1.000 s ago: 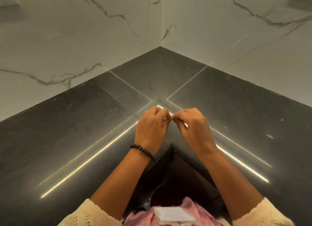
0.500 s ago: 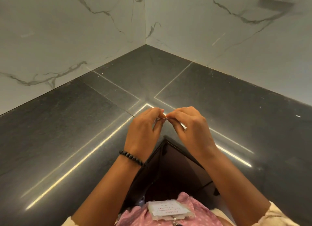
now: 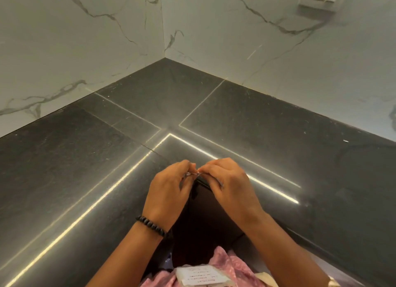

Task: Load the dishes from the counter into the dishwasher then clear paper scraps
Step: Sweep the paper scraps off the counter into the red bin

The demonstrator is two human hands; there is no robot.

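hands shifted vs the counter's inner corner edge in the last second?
Yes, slightly. The left hand and right hand, pinching a small scrap together, have drawn back toward the body, now over the counter's inner corner edge rather than beyond it.

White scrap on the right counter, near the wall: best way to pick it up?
Judgement only: the white scrap looks small and flat on the dark counter, so there's no edge to hook. Come from straight above and pinch across its short width with fingertips. It lies on the right, so the right hand suits, though both hands are pinching another small scrap.
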